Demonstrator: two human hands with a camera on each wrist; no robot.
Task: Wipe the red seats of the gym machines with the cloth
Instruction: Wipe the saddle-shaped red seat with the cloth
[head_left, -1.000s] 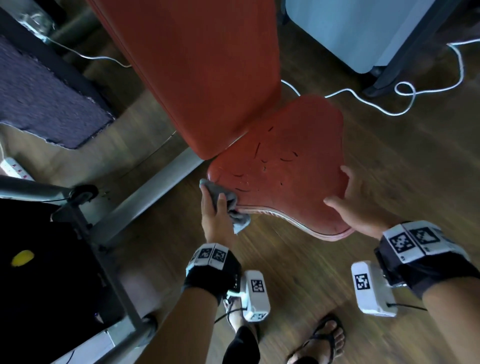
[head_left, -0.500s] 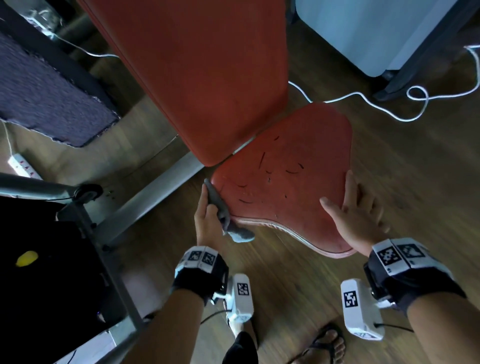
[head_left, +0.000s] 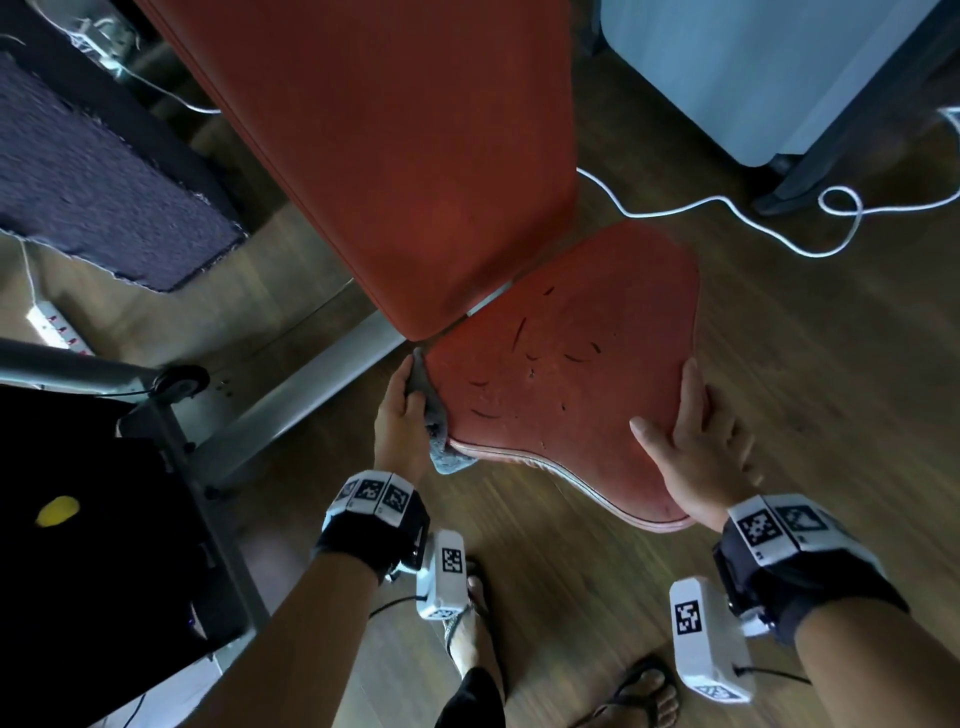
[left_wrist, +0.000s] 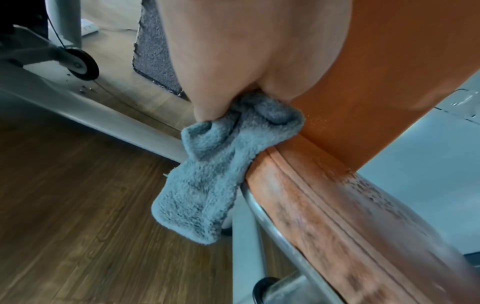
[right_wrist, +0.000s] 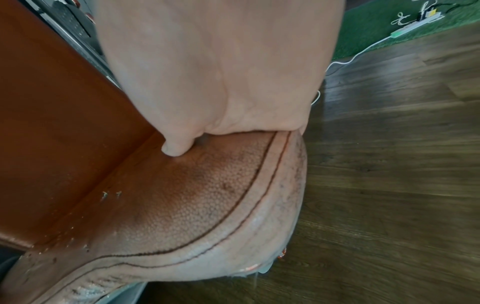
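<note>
Left hand (head_left: 402, 415) curled tight, right hand (head_left: 693, 447) spread flat

Head view straight down; close, perhaps blurred wrist views sharing red seat (head_left: 566, 374).

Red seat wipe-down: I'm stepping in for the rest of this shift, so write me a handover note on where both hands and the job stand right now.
Left hand: grips the bunched grey cloth and presses it against the left side edge of the red seat, near the gap below the red backrest.
Right hand: rests on the seat's right front corner, thumb on top and fingers over the edge, holding no cloth.
Done: cannot tell how much has been wiped.
Left: the top still shows dark scuffs or tears in the middle, and the front piping looks grimy. Finish the edge, then probably the top and front rim.
</note>
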